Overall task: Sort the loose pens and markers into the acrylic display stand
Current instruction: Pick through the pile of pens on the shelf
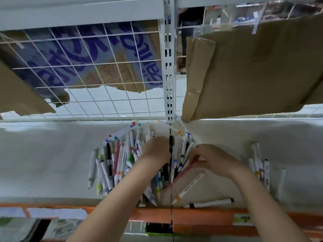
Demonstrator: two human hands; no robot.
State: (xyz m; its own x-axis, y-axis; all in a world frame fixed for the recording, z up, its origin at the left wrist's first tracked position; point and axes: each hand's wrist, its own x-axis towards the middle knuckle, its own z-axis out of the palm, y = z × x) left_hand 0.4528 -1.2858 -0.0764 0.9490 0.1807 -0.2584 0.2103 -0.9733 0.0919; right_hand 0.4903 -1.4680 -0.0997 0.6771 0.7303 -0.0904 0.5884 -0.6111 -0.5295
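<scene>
Head view: I log a heap of loose pens and markers (122,163) on the white shelf (43,163). My left hand (157,149) rests on the heap, apparently pinching a black pen (171,145), though blur obscures this. My right hand (213,161) grips a red pen (181,173). Smaller marker group (260,165) lies well right.

The pile of pens and markers (125,159) lies mid-shelf, before the upright post (169,67); the left hand (157,149) rests on it, the right hand (213,159) just beside; a smaller group of markers (259,165) lies well apart to the right (two loose markers (201,194) near the shelf's front edge (201,217)); cardboard (253,67) hangs behind.
</scene>
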